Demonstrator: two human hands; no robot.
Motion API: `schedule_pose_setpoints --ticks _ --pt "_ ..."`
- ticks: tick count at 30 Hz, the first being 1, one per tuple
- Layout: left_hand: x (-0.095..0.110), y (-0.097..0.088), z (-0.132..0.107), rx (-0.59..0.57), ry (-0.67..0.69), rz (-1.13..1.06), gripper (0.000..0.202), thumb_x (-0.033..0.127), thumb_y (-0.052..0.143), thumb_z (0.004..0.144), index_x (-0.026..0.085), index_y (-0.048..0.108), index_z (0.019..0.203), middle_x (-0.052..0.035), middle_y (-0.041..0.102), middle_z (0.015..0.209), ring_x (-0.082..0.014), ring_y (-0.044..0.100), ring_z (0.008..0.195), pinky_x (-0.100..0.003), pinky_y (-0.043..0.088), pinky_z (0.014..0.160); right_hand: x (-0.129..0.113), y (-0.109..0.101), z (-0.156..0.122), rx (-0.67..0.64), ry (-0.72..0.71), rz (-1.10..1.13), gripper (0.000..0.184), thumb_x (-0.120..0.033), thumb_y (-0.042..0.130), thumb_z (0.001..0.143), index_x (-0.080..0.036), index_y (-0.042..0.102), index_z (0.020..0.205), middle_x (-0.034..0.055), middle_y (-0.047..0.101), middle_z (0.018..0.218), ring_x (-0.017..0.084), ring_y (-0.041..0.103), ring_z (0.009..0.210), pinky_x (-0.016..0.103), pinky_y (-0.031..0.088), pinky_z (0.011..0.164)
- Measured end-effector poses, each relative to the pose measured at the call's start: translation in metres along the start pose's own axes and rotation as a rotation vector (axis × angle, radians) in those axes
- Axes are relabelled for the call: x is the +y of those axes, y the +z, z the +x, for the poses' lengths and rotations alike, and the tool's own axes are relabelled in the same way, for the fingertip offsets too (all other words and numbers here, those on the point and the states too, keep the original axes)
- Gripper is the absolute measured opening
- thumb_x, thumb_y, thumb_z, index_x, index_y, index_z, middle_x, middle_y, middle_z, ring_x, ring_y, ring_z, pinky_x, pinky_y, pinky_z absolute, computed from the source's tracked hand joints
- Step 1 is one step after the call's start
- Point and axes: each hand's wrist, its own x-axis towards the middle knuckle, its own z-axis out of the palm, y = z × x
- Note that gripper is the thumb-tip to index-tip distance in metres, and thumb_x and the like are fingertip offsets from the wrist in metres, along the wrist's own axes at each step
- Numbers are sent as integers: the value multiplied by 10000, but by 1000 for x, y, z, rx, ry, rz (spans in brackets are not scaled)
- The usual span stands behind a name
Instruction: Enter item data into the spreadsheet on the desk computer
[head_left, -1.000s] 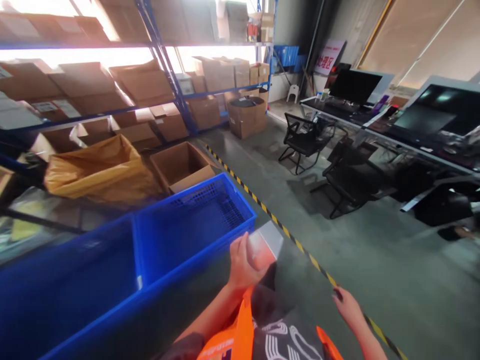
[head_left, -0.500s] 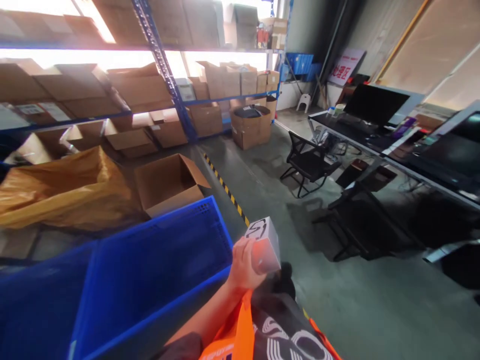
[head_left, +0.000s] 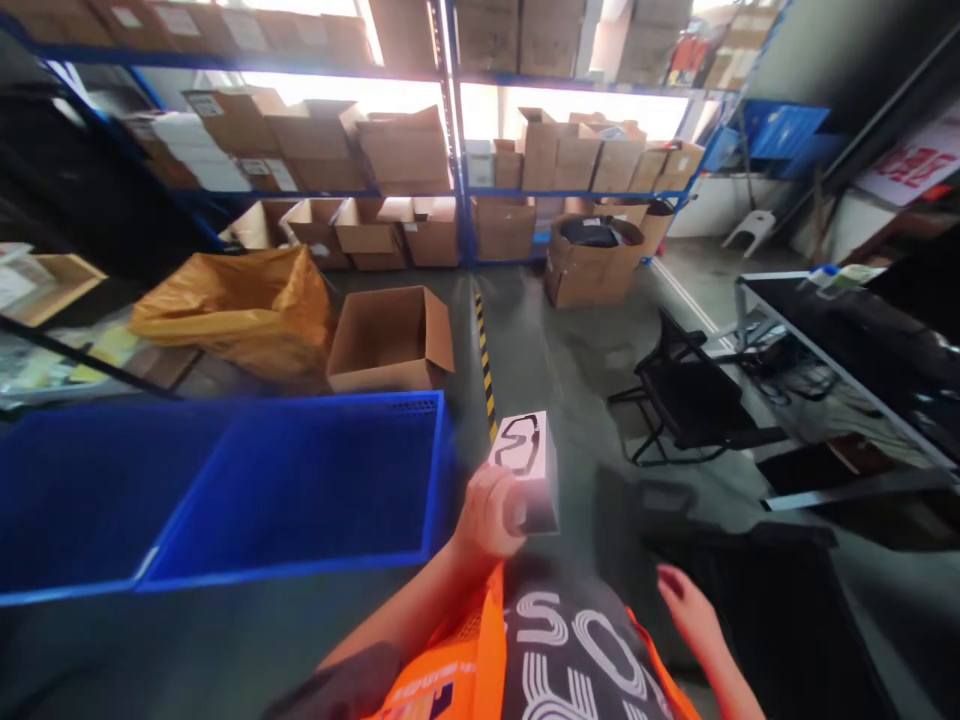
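My left hand is closed round a small white box in front of my body. A dark looped outline is printed on the box's upper face. Fingers and thumb cover part of its near end. Lower right, my right hand hangs by my side, fingers loosely apart with nothing visible in them. Two blue crates stand side by side, just left of the hand with the box.
An open cardboard box and a bin lined with a yellow bag stand beyond the crates. Shelves of cartons line the back. A black chair and a desk are at right. Striped tape marks the floor.
My view has turned left, so the shelves and crates shift rightward and level out. My right hand has come into view. The white box stays in my left hand.
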Motion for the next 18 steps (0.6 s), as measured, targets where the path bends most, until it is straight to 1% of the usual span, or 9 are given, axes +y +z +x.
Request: schedule_pose_setpoints --ticks 2,3,6,8,9,11,14,16,18 --pt "-6 18 14 -22 -13 24 634 260 650 763 97 450 1342 -181 623 1147 -309 580 1158 -523 506 1005 -38 5 54 -118 10 156 405 -568 594 857 -250 657 1099 84 665 1146 255 630 1079 426 523 960" --pt "-11 27 20 -44 7 40 619 275 647 776 101 458 1339 -174 632 1143 -301 579 1165 -510 502 1015 -62 14 79 -211 43 274 460 -584 624 828 -258 630 1152 83 641 1211 259 620 1108 426 519 957" --pt "-37 53 37 -103 141 130 471 259 605 836 117 531 1279 -145 666 1122 -261 579 1174 -438 479 1049 -139 55 135 -614 179 572 766 -696 645 762 -329 434 1400 95 525 1396 278 589 1165 441 545 843" --pt "-61 76 49 -98 252 189 334 223 586 870 168 597 1199 -104 695 1116 -218 585 1161 -393 442 1085 -181 87 160 -894 275 661 837 -735 618 767 -348 345 1456 110 514 1407 273 620 1093 432 549 773" --pt "-75 89 56 -89 308 204 285 213 594 875 199 622 1159 -78 706 1119 -198 588 1154 -378 419 1106 -197 102 172 -981 284 673 819 -697 639 779 -340 343 1455 108 545 1372 251 639 1029 413 546 755" --pt "-107 119 72 -95 402 209 244 221 639 866 253 647 1108 -33 718 1133 -166 595 1141 -358 379 1139 -221 126 202 -1050 266 680 747 -562 734 763 -296 424 1388 89 618 1264 212 650 928 380 541 750" --pt "-160 169 105 -163 457 182 300 237 698 841 312 638 1126 15 713 1165 -134 599 1147 -336 357 1161 -251 148 265 -1018 272 716 578 -441 808 700 -225 568 1180 62 676 1101 191 645 852 336 538 714" --pt "-194 202 132 -170 426 151 381 232 724 821 336 616 1172 23 697 1195 -143 587 1190 -350 362 1161 -273 154 313 -983 292 734 551 -449 819 672 -208 598 1116 64 687 1053 200 650 831 331 537 694" --pt "-226 229 157 -160 320 99 508 321 755 800 316 567 1272 -32 659 1264 -217 550 1269 -416 398 1139 -297 156 360 -930 226 745 643 -442 818 663 -220 570 1213 82 677 1129 244 659 934 386 545 791"
